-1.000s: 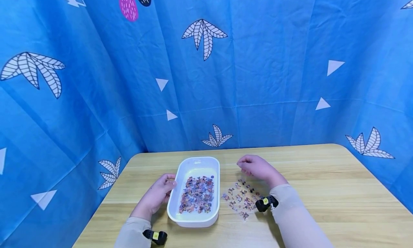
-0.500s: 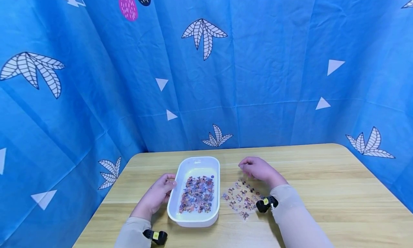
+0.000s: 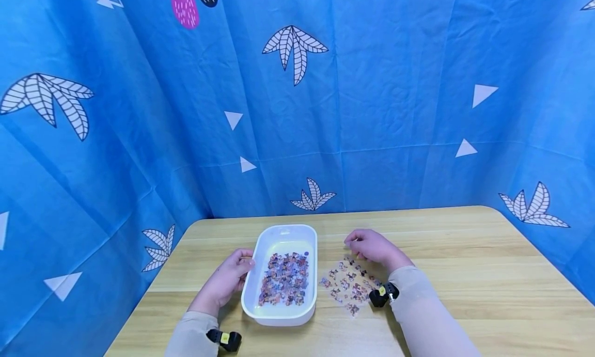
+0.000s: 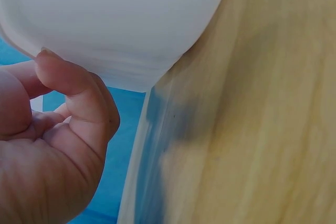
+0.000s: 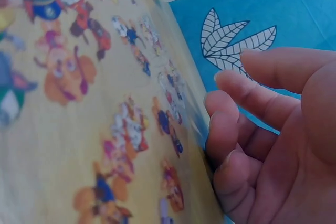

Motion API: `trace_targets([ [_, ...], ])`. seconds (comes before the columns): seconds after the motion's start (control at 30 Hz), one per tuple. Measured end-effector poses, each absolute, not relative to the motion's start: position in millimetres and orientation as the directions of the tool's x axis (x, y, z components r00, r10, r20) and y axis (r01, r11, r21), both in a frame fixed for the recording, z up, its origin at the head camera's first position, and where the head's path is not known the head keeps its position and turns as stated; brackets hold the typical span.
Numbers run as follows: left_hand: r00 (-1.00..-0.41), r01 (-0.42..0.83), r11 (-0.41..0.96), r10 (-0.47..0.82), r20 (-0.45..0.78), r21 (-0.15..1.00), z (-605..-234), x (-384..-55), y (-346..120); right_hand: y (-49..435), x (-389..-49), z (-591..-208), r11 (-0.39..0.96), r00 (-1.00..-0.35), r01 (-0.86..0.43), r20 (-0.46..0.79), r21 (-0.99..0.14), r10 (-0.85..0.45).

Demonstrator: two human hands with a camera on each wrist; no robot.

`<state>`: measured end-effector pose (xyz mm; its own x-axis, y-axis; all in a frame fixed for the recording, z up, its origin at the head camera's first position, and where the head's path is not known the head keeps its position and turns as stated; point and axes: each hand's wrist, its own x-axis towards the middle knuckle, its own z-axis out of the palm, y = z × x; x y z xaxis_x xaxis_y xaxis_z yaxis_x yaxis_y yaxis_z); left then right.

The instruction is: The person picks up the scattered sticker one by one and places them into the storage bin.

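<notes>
My left hand (image 3: 228,277) grips the left rim of a white plastic tub (image 3: 283,320), thumb on top. In the left wrist view, the curled fingers (image 4: 79,98) meet the edge of the tub (image 4: 121,19). Inside the tub lies a patch of small flat colourful pieces (image 3: 283,279). To its right, similar loose pieces (image 3: 350,287) are scattered; up close they are cartoon-dog cutouts (image 5: 65,72), sticker-like. Beyond their far edge is my right hand (image 3: 374,248), fingers loosely bent. The right wrist view has its thumb (image 5: 289,66) apart from the fingers, nothing held between them.
All this stands on a light wood table (image 3: 465,274) with rounded far corners. A blue patterned curtain (image 3: 395,114) hangs behind the table and along its sides. Each forearm wears a small black camera (image 3: 383,293) on a strap.
My right hand has drifted slightly toward me and to the right, closer to the scattered cutouts. The left hand and the tub have stayed in place.
</notes>
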<state>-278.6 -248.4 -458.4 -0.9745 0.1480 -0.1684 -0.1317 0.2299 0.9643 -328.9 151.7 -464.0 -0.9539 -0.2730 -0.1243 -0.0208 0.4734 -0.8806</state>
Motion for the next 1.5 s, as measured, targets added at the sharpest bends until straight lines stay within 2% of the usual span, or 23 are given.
trace_targets([
  [0.33, -0.974, -0.128, 0.228, 0.156, -0.166, 0.965, -456.6, -278.4, -248.1, 151.0, -328.6, -464.7, 0.611, -0.949, -0.111, -0.1, -0.784, -0.3],
  [1.5, -0.972, -0.145, 0.222, 0.148, -0.18, 0.964, -456.4, -278.4, -247.8, 143.8, -319.8, -461.2, 0.639, -0.911, -0.141, -0.154, -0.756, -0.383],
])
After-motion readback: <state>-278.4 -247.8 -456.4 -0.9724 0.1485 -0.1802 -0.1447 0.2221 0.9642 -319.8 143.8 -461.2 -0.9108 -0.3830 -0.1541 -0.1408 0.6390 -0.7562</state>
